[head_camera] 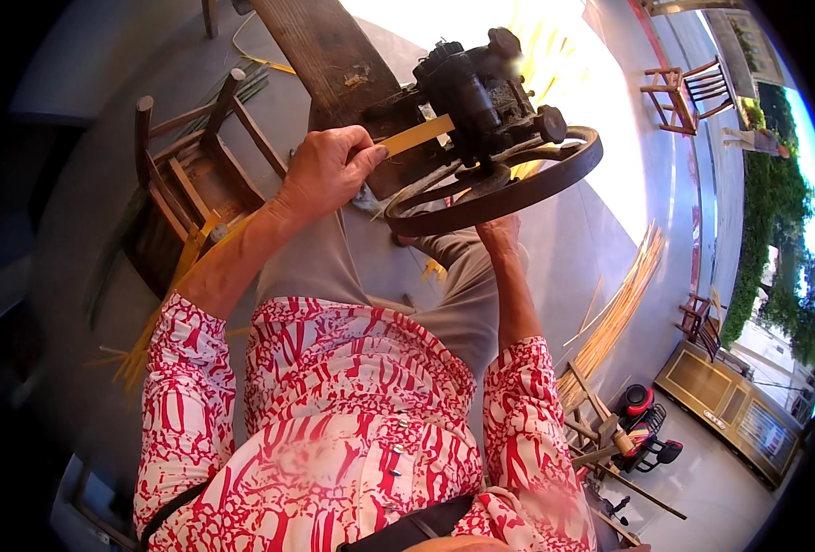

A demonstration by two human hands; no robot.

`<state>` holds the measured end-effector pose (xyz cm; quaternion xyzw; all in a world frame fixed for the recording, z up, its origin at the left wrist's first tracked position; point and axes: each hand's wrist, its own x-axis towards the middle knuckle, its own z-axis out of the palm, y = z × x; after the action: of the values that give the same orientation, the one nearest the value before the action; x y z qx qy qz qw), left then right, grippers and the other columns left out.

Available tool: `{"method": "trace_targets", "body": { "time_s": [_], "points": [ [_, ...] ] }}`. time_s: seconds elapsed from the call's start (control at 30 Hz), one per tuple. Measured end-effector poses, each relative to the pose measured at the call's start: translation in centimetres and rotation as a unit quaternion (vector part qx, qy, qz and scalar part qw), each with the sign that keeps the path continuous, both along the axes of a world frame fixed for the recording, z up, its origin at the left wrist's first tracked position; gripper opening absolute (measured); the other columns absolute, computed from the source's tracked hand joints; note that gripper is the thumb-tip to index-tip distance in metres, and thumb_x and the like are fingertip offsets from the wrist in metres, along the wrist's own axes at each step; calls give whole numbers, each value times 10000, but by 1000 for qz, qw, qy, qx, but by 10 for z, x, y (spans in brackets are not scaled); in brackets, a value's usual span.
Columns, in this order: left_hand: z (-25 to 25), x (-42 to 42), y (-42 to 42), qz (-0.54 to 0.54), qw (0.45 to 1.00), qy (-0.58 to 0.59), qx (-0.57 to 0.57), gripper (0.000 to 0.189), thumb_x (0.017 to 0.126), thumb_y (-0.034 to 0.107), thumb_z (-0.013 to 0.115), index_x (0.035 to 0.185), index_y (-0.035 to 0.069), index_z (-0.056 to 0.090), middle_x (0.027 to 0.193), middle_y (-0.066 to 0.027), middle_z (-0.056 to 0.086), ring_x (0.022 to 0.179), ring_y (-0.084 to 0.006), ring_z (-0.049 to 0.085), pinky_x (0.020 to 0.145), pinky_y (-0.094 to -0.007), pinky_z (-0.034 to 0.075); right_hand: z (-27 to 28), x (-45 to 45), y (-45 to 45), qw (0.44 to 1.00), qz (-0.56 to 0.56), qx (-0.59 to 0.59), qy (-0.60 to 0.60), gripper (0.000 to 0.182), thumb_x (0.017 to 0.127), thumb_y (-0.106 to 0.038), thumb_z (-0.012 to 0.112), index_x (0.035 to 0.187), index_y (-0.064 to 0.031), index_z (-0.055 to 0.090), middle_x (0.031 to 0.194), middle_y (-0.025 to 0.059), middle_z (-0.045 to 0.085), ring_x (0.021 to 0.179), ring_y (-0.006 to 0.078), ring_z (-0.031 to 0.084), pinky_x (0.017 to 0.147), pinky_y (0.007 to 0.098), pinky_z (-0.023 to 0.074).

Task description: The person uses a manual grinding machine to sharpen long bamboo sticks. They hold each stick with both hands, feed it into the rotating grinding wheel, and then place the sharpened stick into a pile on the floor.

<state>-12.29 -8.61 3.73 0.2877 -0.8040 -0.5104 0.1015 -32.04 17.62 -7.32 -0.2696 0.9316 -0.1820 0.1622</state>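
Note:
My left hand (331, 165) pinches a flat yellow strip, likely split bamboo (418, 136), between thumb and fingers. The strip's far end meets the side of a dark metal roller machine (466, 93) with knobs, mounted on a thick wooden beam (342, 52). A spoked iron flywheel (504, 214) sits on the machine's near side. My right hand (500, 231) is at the lower rim of that wheel; its fingers are mostly hidden behind the rim, so their grip is unclear. Bright yellow strips (542, 52) spread out beyond the machine in strong light.
On the left, a wooden stool (207, 172) lies tipped, with yellow strips (138, 345) across it. A bundle of long thin strips (618, 310) lies at right, near a wooden frame (597, 428) and red-black ride-on toy (645, 428). Chairs (676, 100) and a distant person (759, 141) appear beyond.

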Motion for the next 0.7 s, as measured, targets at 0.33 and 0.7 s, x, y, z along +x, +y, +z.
{"method": "trace_targets", "body": {
  "time_s": [0.33, 0.7],
  "points": [
    [2, -3, -2, 9, 1000, -11, -6, 248, 891, 243, 673, 791, 16, 660, 630, -127, 629, 574, -232, 636, 565, -365, 488, -19, 36, -4, 993, 50, -75, 79, 365, 864, -363, 602, 1082, -75, 652, 1002, 183, 682, 973, 398, 627, 821, 460, 491],
    [8, -45, 10, 39, 999, -1, -26, 220, 862, 228, 670, 758, 34, 670, 676, -158, 646, 668, -349, 656, 621, -433, 500, 28, 75, -33, 998, 45, -44, 16, 421, 813, -302, 671, 1167, -78, 623, 1076, 176, 670, 1030, 377, 614, 860, 459, 480]
  ]
}}
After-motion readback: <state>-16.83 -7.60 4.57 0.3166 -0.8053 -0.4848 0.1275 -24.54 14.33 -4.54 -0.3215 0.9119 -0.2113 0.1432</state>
